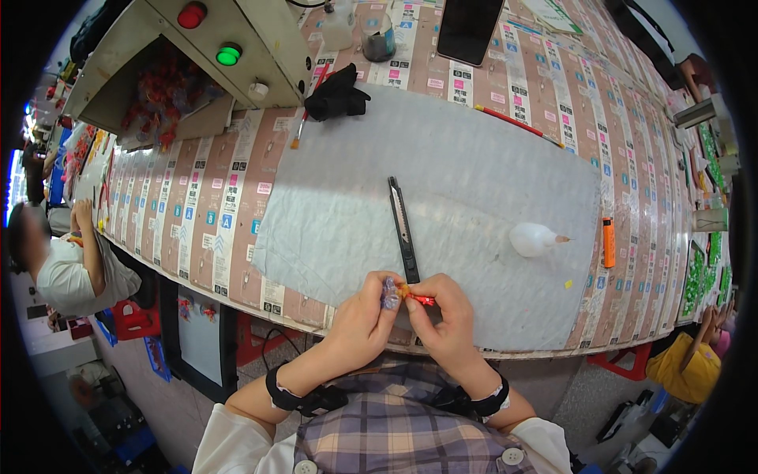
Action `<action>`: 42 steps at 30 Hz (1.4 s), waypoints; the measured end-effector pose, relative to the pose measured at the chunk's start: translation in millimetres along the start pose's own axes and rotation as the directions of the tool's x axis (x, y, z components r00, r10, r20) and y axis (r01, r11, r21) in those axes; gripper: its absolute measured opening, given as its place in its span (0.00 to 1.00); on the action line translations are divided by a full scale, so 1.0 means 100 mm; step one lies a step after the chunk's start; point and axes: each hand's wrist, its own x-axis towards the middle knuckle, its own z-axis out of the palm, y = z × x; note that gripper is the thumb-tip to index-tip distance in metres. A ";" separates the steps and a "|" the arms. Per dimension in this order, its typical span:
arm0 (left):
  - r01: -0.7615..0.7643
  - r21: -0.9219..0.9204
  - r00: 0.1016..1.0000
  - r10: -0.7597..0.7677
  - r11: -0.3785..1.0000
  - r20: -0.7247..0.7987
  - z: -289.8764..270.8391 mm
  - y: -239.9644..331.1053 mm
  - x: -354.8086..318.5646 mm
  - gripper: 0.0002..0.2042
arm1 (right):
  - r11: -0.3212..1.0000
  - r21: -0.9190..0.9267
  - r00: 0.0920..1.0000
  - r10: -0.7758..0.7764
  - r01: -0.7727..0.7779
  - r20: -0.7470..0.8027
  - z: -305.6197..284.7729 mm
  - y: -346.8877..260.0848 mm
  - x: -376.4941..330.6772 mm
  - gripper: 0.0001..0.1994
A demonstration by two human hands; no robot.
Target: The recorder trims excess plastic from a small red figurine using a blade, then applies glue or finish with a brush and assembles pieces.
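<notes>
— What's going on at that desk (237,197)?

— Both hands are drawn together just over its near edge. The left hand (365,312) pinches a small bluish, crinkly piece (390,292), and the right hand (444,312) is closed on a little red-and-orange part (418,299). The two bits meet between the fingertips — held close to the body, probably so the person can see the fine work.

— Is it one item or two?

— Hard to say from here; they're tiny and half hidden by the fingers. They touch, that much is plain.

— And the knife?

— A black utility knife (403,229) lies on the grey mat (474,166), its handle end just beyond the hands — within easy reach, pointing away. To the right sits a small white squeeze bottle (533,238) on its side, and farther right an orange lighter (608,242) off the mat.

— Anything at the back?

— A black glove (338,93), a red-handled brush (309,107), and a control box with a red button (192,14) and a green one (228,54).
</notes>
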 end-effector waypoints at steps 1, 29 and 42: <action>-0.003 0.001 1.000 0.003 1.000 0.000 0.00 0.00 0.00 0.10 | 1.000 0.001 1.000 -0.001 0.001 0.000 0.00 0.00 0.00 0.06; 0.024 0.012 0.999 -0.025 1.000 0.021 -0.01 -0.01 0.01 0.11 | 1.000 -0.025 1.000 0.015 -0.015 0.018 -0.01 0.00 0.00 0.06; 0.022 -0.012 1.000 -0.021 1.000 0.023 -0.01 -0.02 0.01 0.11 | 1.000 -0.011 1.000 0.023 -0.023 0.000 0.01 0.00 -0.01 0.06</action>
